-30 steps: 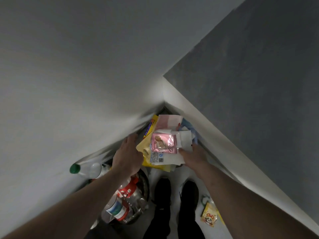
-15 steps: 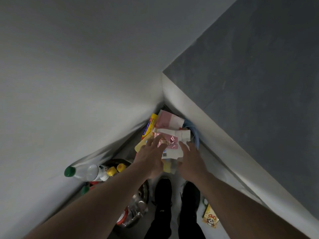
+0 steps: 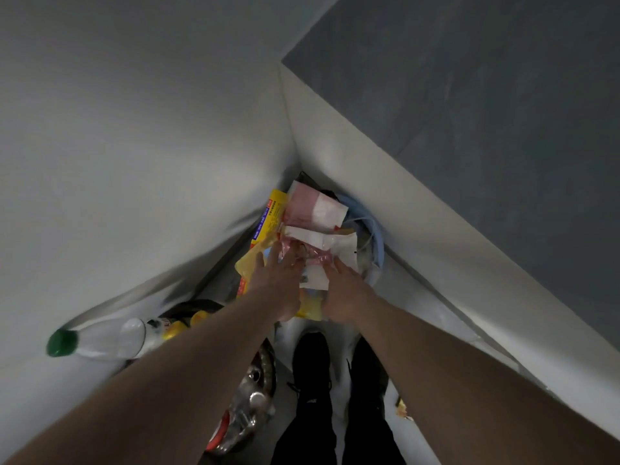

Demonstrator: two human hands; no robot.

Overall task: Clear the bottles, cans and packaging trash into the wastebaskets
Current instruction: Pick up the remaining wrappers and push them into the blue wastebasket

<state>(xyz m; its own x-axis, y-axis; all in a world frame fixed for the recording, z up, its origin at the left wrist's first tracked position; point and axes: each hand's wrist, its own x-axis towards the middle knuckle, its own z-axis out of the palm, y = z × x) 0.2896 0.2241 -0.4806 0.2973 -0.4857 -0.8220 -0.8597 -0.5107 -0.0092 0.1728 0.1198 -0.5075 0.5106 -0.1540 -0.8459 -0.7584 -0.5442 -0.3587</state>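
Left hand (image 3: 280, 280) and right hand (image 3: 342, 293), fingers spread flat, press the packaging trash (image 3: 312, 226) piled in the blue wastebasket (image 3: 377, 243)

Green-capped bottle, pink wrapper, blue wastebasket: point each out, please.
Green-capped bottle (image 3: 100, 340): head view, on its clear body beside the cap.
Pink wrapper (image 3: 303, 203): head view, on its pink upper panel.
Blue wastebasket (image 3: 377, 239): head view, on its exposed right rim.

Bare forearms, no sleeves; black trousers (image 3: 303, 431) and black shoes (image 3: 310, 357) below.
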